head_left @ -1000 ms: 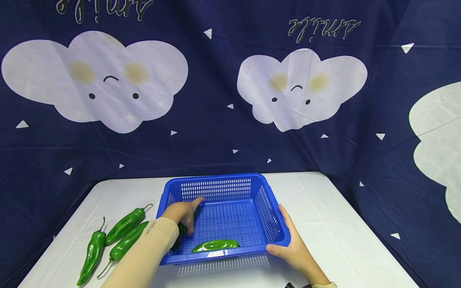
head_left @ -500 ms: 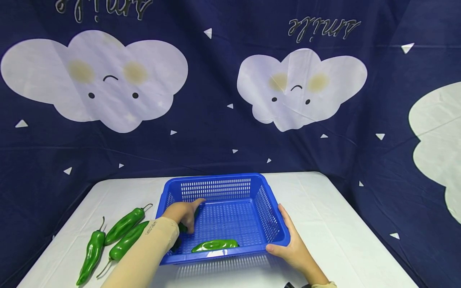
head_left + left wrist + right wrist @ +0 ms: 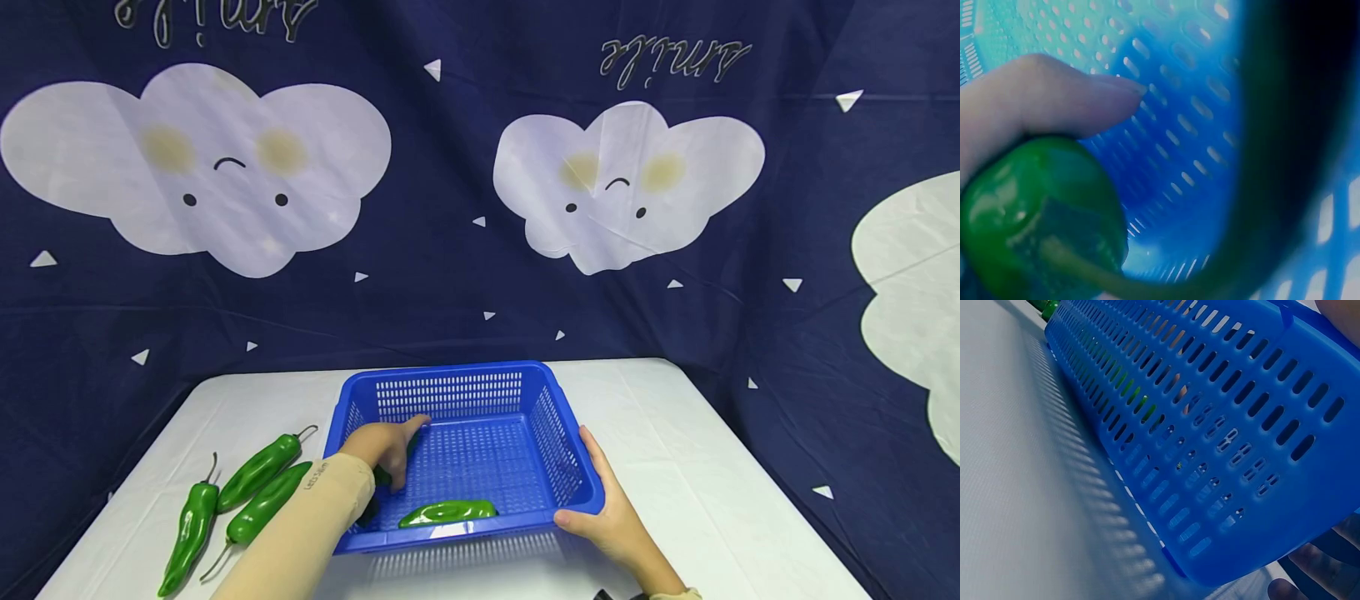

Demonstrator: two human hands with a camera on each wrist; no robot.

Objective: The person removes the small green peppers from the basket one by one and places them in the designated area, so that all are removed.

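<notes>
Inside the left part of a blue plastic basket (image 3: 480, 450), my left hand (image 3: 386, 442) grips a green chili pepper (image 3: 1041, 212). The left wrist view has the thumb (image 3: 1054, 100) lying along this pepper, its curved stem close to the camera; the other fingers are mostly hidden. My right hand (image 3: 603, 508) holds the basket by its front right corner, thumb at the rim and fingers along the outer wall. Another green chili pepper (image 3: 448, 512) lies along the basket's inner front side. The right wrist view shows the slotted outer wall (image 3: 1210, 425) and some fingertips (image 3: 1316, 569) below it.
Left of the basket, three green chili peppers (image 3: 193, 529) with long stems lie on the white table (image 3: 712, 500); the left forearm partly covers one. A dark blue cloth (image 3: 442, 167) with cloud prints hangs behind the table.
Almost nothing differs. My left hand has shifted very slightly to the right inside the basket; the right hand and the basket stay in place.
</notes>
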